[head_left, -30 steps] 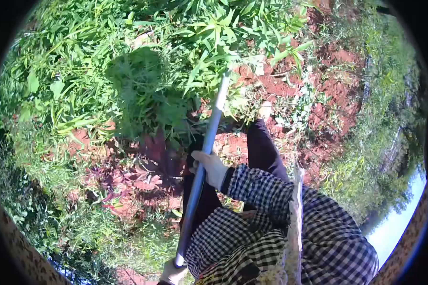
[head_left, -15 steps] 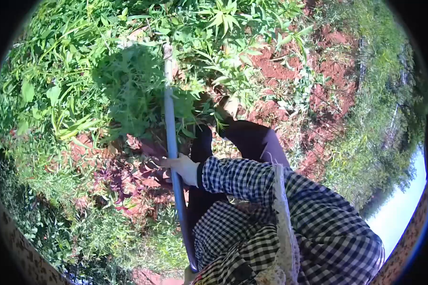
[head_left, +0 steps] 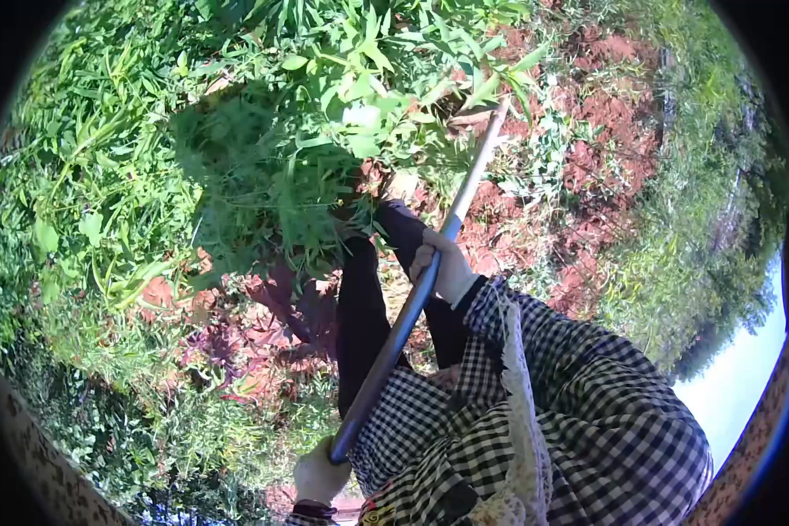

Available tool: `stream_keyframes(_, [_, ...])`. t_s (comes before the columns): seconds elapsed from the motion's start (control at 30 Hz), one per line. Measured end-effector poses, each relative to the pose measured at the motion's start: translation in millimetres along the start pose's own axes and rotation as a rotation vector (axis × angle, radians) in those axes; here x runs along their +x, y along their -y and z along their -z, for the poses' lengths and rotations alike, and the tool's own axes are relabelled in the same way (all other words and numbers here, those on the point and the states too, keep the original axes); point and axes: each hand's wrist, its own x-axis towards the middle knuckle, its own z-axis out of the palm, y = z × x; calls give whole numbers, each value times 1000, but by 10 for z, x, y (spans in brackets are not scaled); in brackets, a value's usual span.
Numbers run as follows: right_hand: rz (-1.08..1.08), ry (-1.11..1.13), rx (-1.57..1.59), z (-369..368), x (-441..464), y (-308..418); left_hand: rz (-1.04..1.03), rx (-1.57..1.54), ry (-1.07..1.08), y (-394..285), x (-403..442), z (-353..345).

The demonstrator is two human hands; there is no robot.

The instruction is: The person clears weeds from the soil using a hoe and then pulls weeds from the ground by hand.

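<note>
A long hoe [head_left: 409,309] slants across the view, its pale far end up and to the right and its dark butt end low near my body. My right hand [head_left: 450,266], in a black-and-white checked sleeve, is wrapped round the middle of the handle. Low on the left, my left hand [head_left: 320,473] is closed round the butt end. The hoe's far end lies among green leaves over red soil. A brownish, blade-like piece shows beside it, partly hidden by leaves.
Dense green weeds [head_left: 88,175] cover the left and top. Red soil [head_left: 609,114] shows at right. My dark-trousered legs [head_left: 362,324] stand below the handle. A purple-leaved plant [head_left: 210,351] grows to the left. My lace-edged strap [head_left: 519,386] hangs in front, and trees [head_left: 719,333] stand far right.
The hoe's far end has swung right, from the weeds toward the red soil. My right hand has moved right and slightly up with it. My left hand has come further into view at bottom left.
</note>
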Motion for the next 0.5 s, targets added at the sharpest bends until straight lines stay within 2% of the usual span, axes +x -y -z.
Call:
stream_keyframes(0.1, [177,-16,2,20,-104,394,-3,133,45,-371,157,276])
stream_keyframes(0.13, [178,-2,85,6,-162,507,-9,182,55,-512,218,391])
stream_keyframes(0.17, [192,21,144,49,-170,621,-59,194,35,-548,328,439])
stream_keyframes(0.2, [170,229,248,344,-35,758,-150,226,-34,-602,444,488])
stream_keyframes(0.27, [175,145,333,27,-299,894,-290,256,-161,-673,723,474])
stream_keyframes(0.33, [336,301,257,-3,-308,972,-389,272,-301,-939,899,573])
stream_keyframes(0.37, [387,284,218,-48,-267,1003,-366,282,-268,-1033,974,663])
stream_keyframes(0.47, [534,211,103,-301,-31,883,-414,278,-403,-910,1078,876])
stream_keyframes(0.5, [493,217,86,-420,131,694,-347,316,-411,-788,1065,965])
